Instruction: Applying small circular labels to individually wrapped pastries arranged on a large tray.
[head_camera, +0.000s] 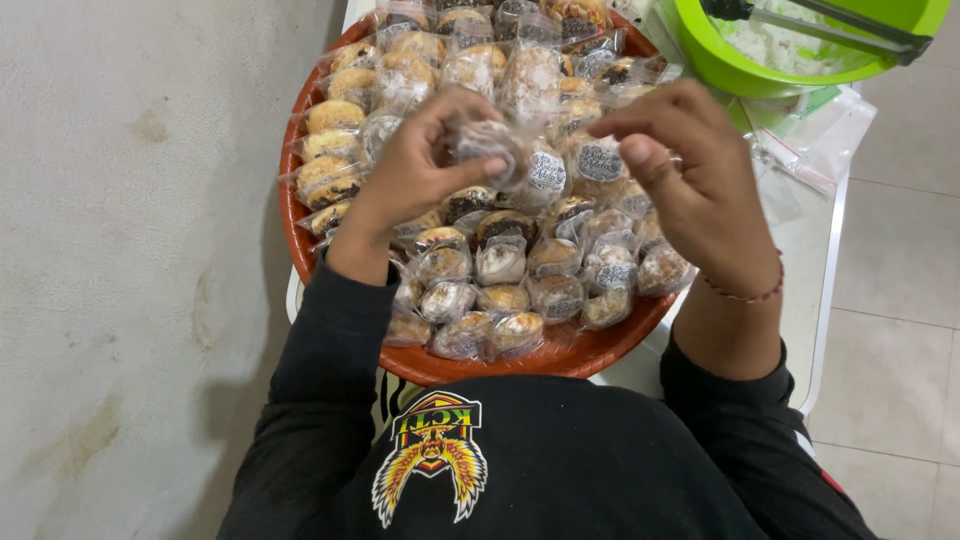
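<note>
My left hand (415, 165) holds a small cookie wrapped in a clear plastic bag (487, 142) above a round orange tray (560, 358). My right hand (690, 180) is raised beside it, fingertips pinched near the bag's right side; whether it touches the bag I cannot tell. The tray is packed with several wrapped cookies (500, 262), some bearing round sticker labels (600, 162). A red string bracelet sits on my right wrist.
A green bowl (735, 65) with white contents and dark tongs (840, 25) stands at the top right. Clear plastic bags (820, 145) lie beside it on a white table (815, 290). A grey wall is on the left, floor tiles on the right.
</note>
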